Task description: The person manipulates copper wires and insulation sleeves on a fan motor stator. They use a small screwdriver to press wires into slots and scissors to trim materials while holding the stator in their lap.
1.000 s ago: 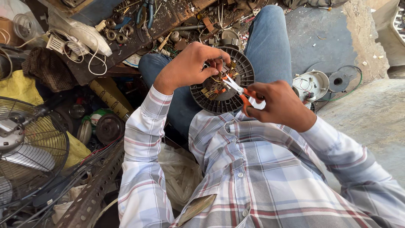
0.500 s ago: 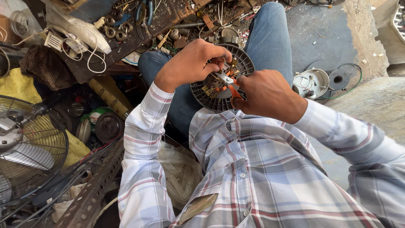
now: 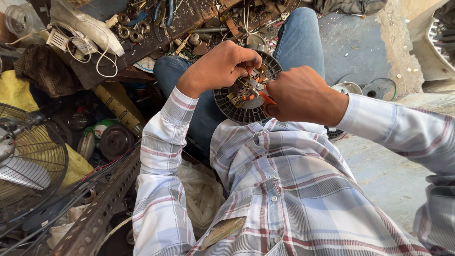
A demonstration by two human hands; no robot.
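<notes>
— Two hands meet over one part; the left hand (image 3: 222, 66) has its fingertips (image 3: 250, 64) pressed together, pinching something small among the copper-coloured windings; what exactly is pinched is too small to tell.

— And the other?

— Curled into a fist, the right hand (image 3: 303, 95) grips a pair of orange-handled metal pliers (image 3: 261, 92); the steel tip points into the windings just beside the left fingertips; only a sliver of orange handle shows below the knuckles.

— Where does the part sit?

— On the person's lap, against the blue-jeaned thigh (image 3: 298, 38); it is a round, dark, ribbed fan motor disc (image 3: 237, 106) with wire coils at its centre; both hands cover its upper half.

— Further out?

— Plaid shirt sleeves in white, grey and red run back to the camera; above the knees lies a rusty cluttered workbench (image 3: 156, 40) with bearings, tools and a white plastic casing with a cord (image 3: 87, 31); to the left stands a yellow wire fan guard (image 3: 33, 156); a perforated steel angle bar (image 3: 102, 213) slants below it; to the right, a pale round metal cover (image 3: 348, 87) rests on the concrete floor.
</notes>
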